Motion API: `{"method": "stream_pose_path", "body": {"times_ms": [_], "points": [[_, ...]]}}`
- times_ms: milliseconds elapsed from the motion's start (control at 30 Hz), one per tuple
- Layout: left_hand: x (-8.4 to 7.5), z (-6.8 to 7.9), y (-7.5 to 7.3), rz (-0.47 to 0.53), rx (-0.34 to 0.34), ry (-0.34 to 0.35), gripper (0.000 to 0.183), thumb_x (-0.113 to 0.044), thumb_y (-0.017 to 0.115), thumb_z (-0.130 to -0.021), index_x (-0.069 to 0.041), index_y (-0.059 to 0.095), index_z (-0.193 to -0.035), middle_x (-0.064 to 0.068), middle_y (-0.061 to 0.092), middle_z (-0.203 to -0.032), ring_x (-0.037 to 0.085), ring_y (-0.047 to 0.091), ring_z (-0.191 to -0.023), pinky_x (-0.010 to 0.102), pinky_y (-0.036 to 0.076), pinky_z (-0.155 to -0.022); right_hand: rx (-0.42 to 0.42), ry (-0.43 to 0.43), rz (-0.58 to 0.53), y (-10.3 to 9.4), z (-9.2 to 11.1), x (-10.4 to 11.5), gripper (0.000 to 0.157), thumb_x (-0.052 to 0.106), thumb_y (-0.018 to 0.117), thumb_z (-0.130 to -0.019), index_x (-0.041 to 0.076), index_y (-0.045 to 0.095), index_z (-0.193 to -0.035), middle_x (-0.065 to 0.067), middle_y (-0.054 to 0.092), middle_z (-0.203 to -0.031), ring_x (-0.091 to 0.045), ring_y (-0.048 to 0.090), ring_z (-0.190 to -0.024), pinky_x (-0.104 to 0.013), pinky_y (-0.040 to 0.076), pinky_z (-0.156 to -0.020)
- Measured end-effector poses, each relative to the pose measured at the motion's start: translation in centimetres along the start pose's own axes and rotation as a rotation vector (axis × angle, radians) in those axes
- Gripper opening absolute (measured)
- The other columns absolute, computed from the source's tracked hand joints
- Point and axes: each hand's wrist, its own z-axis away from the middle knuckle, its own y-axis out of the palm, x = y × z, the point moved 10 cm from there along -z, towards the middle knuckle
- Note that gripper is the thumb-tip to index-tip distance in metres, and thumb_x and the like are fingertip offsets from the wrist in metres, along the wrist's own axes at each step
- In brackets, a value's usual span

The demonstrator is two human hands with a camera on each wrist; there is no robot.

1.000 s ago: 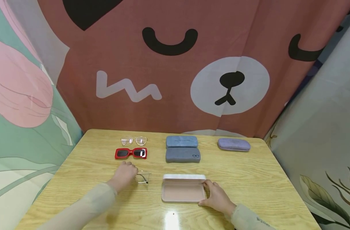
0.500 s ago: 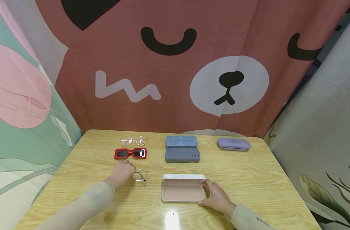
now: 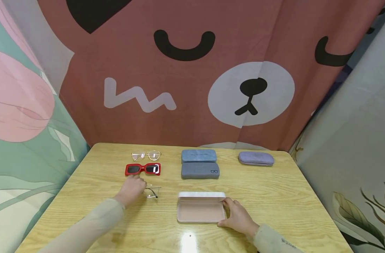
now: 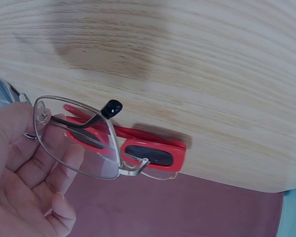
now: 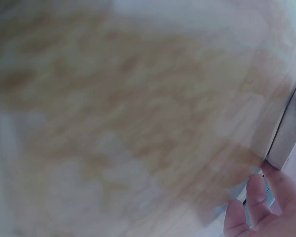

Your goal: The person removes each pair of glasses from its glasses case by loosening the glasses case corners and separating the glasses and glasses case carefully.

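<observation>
My left hand (image 3: 131,189) pinches a pair of thin metal-framed eyeglasses (image 3: 152,191) just above the table. Up close in the left wrist view, the thumb and forefinger meet near the bridge of these eyeglasses (image 4: 79,163); one clear lens and a black temple tip show, while the hand covers the other lens in the head view. An opened white glasses case (image 3: 201,211) with a pale pink lining lies in front. My right hand (image 3: 238,216) grips its right end, thumb at the front corner and fingers at the back.
Red sunglasses (image 3: 143,169) lie just beyond my left hand, with gold-rimmed glasses (image 3: 146,155) behind them. A blue case (image 3: 199,155) and a grey-blue case (image 3: 200,170) sit together at the back middle. A purple case (image 3: 256,159) lies at the back right.
My left hand has drifted left and slightly away from me, carrying the eyeglasses toward the red sunglasses. The right hand and the white case have stayed in place.
</observation>
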Motion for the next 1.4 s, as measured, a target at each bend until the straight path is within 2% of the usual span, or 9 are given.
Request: {"method": "stream_pose_path", "body": {"times_ms": [200, 367, 700, 867, 1167, 1400], "points": [[0.3, 0.0, 0.1, -0.017, -0.014, 0.008, 0.019, 0.001, 0.078, -0.068, -0.011, 0.064, -0.067, 0.001, 0.064, -0.070, 0.021, 0.058, -0.068, 0.034, 0.048, -0.063, 0.006, -0.015, -0.013, -0.1, 0.0, 0.2, 0.076, 0.031, 0.091, -0.063, -0.001, 0.055, -0.122, -0.018, 0.065, -0.118, -0.034, 0.057, -0.103, -0.054, 0.047, -0.088], [0.6, -0.1, 0.3, 0.014, -0.020, 0.005, 0.017, -0.001, 0.078, -0.068, -0.010, 0.063, -0.067, 0.003, 0.063, -0.069, 0.022, 0.058, -0.067, 0.036, 0.048, -0.064, 0.008, -0.012, -0.015, -0.1, 0.1, 0.2, 0.077, 0.031, 0.092, -0.062, -0.001, 0.055, -0.122, -0.017, 0.065, -0.118, -0.033, 0.057, -0.102, -0.053, 0.047, -0.088], [1.5, -0.3, 1.4, 0.018, -0.050, 0.010, 0.017, -0.011, 0.079, -0.066, -0.012, 0.062, -0.065, 0.000, 0.062, -0.067, 0.020, 0.055, -0.066, 0.036, 0.047, -0.062, 0.000, -0.004, -0.002, -0.1, 0.0, 0.3, 0.077, 0.030, 0.093, -0.061, -0.001, 0.056, -0.120, -0.018, 0.064, -0.115, -0.034, 0.058, -0.101, -0.053, 0.048, -0.087], [2.0, -0.4, 2.0, 0.024, -0.065, 0.016, 0.015, -0.011, 0.075, -0.067, -0.012, 0.061, -0.064, 0.001, 0.062, -0.067, 0.021, 0.055, -0.067, 0.035, 0.045, -0.061, -0.002, -0.007, -0.007, 0.0, -0.1, 0.2, 0.078, 0.030, 0.092, -0.061, -0.001, 0.056, -0.122, -0.018, 0.064, -0.117, -0.034, 0.058, -0.101, -0.053, 0.048, -0.088], [2.7, -0.7, 3.2, 0.068, -0.029, 0.014, 0.021, -0.020, 0.082, -0.071, -0.011, 0.063, -0.069, 0.002, 0.065, -0.073, 0.023, 0.057, -0.070, 0.038, 0.047, -0.065, 0.019, -0.010, -0.018, 0.4, -0.1, -0.2, 0.079, 0.034, 0.091, -0.063, 0.000, 0.055, -0.124, -0.016, 0.065, -0.120, -0.031, 0.057, -0.101, -0.053, 0.047, -0.089], [2.3, -1.0, 3.1, -0.018, -0.074, 0.060, 0.017, -0.012, 0.081, -0.067, -0.013, 0.064, -0.068, 0.000, 0.065, -0.072, 0.020, 0.057, -0.069, 0.035, 0.047, -0.063, 0.015, -0.011, -0.011, 0.3, 0.0, -0.2, 0.079, 0.033, 0.091, -0.063, -0.001, 0.055, -0.125, -0.017, 0.065, -0.120, -0.032, 0.057, -0.101, -0.054, 0.047, -0.089]]}}
